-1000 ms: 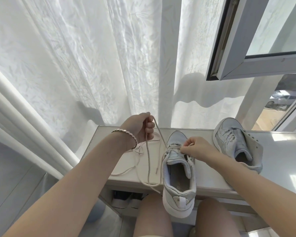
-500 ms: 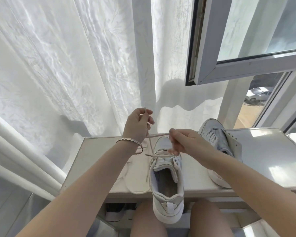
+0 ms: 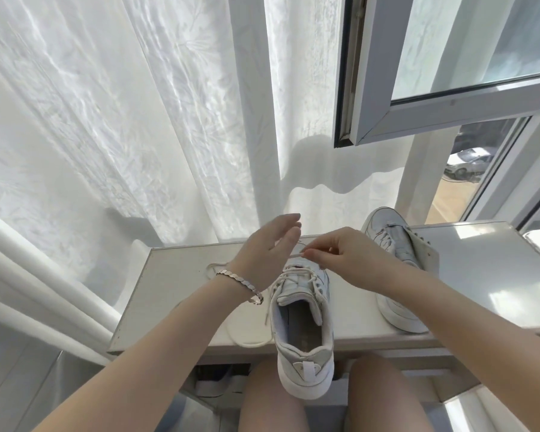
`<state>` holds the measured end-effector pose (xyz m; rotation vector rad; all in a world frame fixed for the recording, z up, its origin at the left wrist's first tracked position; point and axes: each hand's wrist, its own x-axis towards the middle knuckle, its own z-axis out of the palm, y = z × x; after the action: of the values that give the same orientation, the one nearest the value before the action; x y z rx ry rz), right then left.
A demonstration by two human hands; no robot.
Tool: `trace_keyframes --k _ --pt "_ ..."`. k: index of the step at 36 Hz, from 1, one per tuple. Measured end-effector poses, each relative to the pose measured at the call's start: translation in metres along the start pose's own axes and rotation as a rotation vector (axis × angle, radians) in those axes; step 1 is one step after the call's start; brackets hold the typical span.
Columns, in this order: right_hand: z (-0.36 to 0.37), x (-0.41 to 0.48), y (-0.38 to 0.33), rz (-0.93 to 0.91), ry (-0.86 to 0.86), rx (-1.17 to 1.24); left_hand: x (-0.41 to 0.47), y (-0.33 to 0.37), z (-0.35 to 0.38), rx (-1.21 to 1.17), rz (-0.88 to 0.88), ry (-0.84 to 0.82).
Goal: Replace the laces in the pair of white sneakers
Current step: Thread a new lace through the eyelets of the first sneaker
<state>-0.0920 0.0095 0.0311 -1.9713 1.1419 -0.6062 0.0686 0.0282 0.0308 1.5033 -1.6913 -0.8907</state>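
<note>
Two white sneakers on the bench [image 3: 175,294]. Near sneaker [image 3: 303,325] sits at the front edge, heel overhanging toward the knees, toe pointing at the curtain [image 3: 144,120]. One lace [image 3: 247,338] threaded through its upper eyelets; the slack runs left in a loop on the bench top. Second sneaker [image 3: 396,263] lies tilted on its side to the right, well apart from the first, its own lacing partly visible.

Right hand [image 3: 346,257] above the near sneaker's toe, thumb and forefinger pinched on the lace end. Left hand [image 3: 268,247] just beside it, fingers spread and loose, gripping nothing; the two hands near but not touching. One bracelet [image 3: 240,282] on the left wrist.

One window sash [image 3: 449,88] stands open, upper right.
</note>
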Motion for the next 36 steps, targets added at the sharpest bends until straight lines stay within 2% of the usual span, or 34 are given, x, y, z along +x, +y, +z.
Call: trace_keyframes --k 2,6,9,15,17,19,25,30,36 --pt "0.005 0.001 -0.002 -0.04 0.017 0.006 -0.003 0.004 0.008 -0.097 -0.02 -0.155" --pt "0.008 0.002 0.005 -0.06 0.101 -0.004 0.0 -0.006 0.008 0.166 0.022 -0.244" --pt "0.01 -0.001 0.016 -0.022 0.092 -0.032 0.0 -0.011 0.0 0.254 0.049 -0.239" --pt "0.017 -0.014 0.016 0.105 -0.188 -0.275 0.001 -0.023 -0.008 0.47 0.056 -0.118" --pt "0.023 -0.019 0.013 0.114 -0.2 -0.393 0.002 -0.025 -0.005 0.455 0.043 -0.113" --pt "0.033 -0.022 0.013 0.086 -0.142 -0.517 0.001 -0.026 -0.002 0.415 0.017 -0.095" --pt "0.054 -0.028 0.021 0.025 0.127 -0.589 0.002 -0.031 0.005 0.384 -0.056 -0.112" --pt "0.06 -0.023 0.022 -0.157 0.361 -0.658 -0.003 -0.041 0.007 0.421 -0.076 -0.092" --pt "0.062 -0.024 0.032 -0.274 0.404 -0.55 -0.006 -0.048 0.001 0.187 -0.17 -0.023"
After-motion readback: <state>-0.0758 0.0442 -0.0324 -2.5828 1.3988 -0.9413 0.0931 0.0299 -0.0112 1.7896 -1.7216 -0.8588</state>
